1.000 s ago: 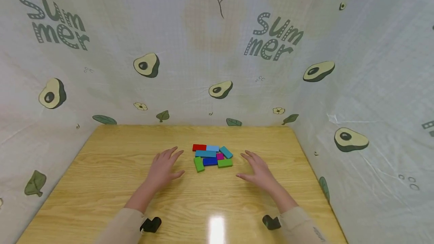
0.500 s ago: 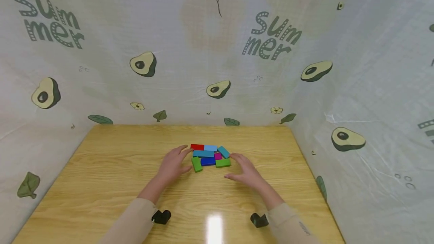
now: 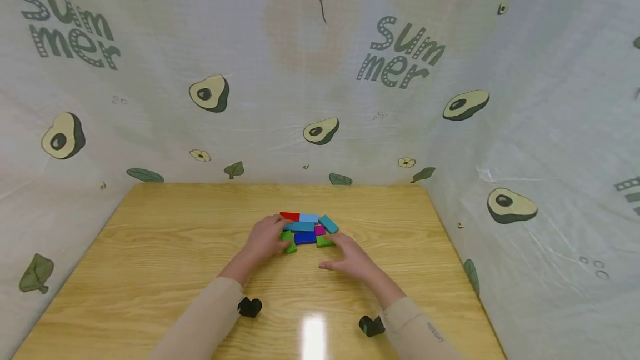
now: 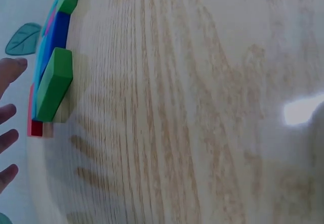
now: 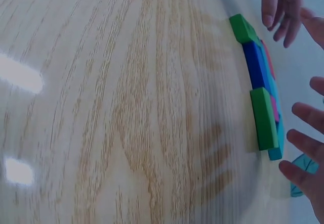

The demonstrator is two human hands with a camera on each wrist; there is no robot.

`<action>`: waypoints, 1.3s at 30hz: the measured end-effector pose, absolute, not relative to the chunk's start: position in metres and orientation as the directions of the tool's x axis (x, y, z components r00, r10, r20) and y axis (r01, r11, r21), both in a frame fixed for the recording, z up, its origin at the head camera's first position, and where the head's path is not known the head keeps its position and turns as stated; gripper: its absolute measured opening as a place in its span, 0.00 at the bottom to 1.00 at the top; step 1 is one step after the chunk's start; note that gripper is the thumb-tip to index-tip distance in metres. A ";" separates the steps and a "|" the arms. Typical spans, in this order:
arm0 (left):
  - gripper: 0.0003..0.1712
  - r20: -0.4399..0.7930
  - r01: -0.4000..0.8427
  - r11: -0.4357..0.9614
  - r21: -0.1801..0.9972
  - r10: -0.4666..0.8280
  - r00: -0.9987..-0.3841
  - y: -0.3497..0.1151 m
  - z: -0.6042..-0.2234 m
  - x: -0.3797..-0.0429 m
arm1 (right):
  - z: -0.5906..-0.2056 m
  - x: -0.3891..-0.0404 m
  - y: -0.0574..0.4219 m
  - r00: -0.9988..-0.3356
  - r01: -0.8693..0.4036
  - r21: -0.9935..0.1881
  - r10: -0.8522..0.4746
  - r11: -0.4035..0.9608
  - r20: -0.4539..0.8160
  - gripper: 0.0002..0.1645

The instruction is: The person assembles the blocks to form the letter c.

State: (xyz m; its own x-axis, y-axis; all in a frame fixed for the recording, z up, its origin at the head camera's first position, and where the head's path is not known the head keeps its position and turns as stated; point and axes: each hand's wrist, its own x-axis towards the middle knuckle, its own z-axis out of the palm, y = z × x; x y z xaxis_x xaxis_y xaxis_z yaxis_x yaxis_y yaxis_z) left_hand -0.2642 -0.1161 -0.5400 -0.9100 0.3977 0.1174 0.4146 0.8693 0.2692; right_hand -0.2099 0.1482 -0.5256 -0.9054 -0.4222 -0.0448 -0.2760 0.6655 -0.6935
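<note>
Several flat coloured blocks lie close together on the wooden table. A red block [image 3: 289,216] and a light blue block [image 3: 309,218] form the back row, with a long blue block [image 3: 304,226] in front. A teal block [image 3: 329,224] lies slanted at the right, near a small magenta block [image 3: 319,230]. Dark blue block [image 3: 305,238] sits between the left green block [image 3: 289,248] and the right green block [image 5: 263,118]. My left hand [image 3: 265,236], fingers spread, hovers over the left end. My right hand [image 3: 348,259], also spread, hovers by the right green block, holding nothing.
The wooden table [image 3: 175,238] is bounded by a pale printed cloth [image 3: 270,143] at the back and both sides. Black wrist devices show below the left [image 3: 250,307] and right sleeves. Glare marks the table's front.
Both hands have moved inward toward the blocks, the left to the right and the right to the left. The blocks keep their arrangement; the view has shifted slightly.
</note>
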 end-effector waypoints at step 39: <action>0.22 -0.032 0.383 0.908 0.169 0.393 -0.919 -0.096 -0.548 -0.304 | -0.536 -0.212 0.141 -0.883 -0.310 -0.670 -0.466 0.674 -0.060 0.40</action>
